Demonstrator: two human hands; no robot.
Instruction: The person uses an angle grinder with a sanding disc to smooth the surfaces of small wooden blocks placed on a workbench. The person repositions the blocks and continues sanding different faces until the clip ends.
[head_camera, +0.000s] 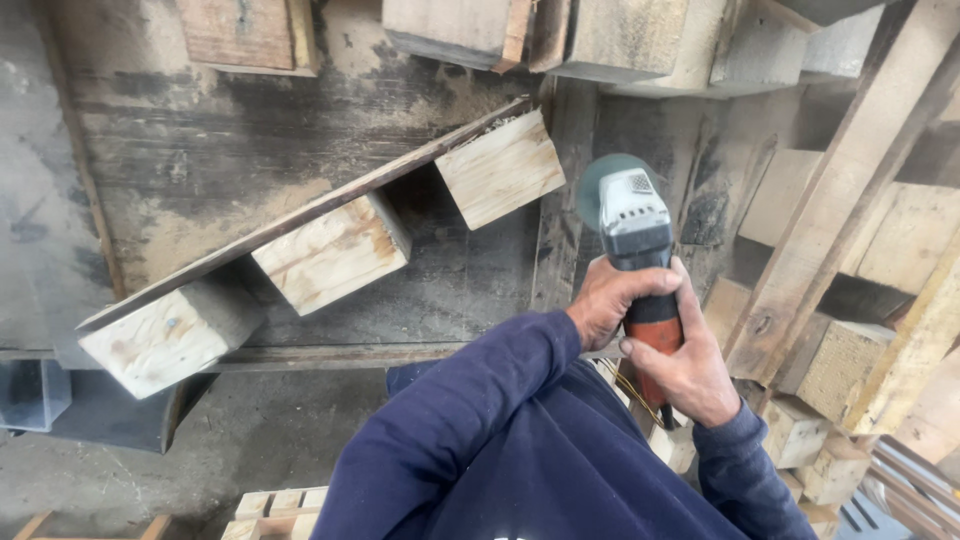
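Hands (610, 300) (690, 375) hide angle grinder (635, 235) handle; disc blurred.

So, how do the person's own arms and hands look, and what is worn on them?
Both arms are covered by long dark navy blue sleeves of a soft, sweatshirt-like garment. The left sleeve shows loose folds along its length; the right sleeve ends in a ribbed cuff at the wrist. The left hand and the right hand are bare: no gloves, and no rings or watch can be seen.
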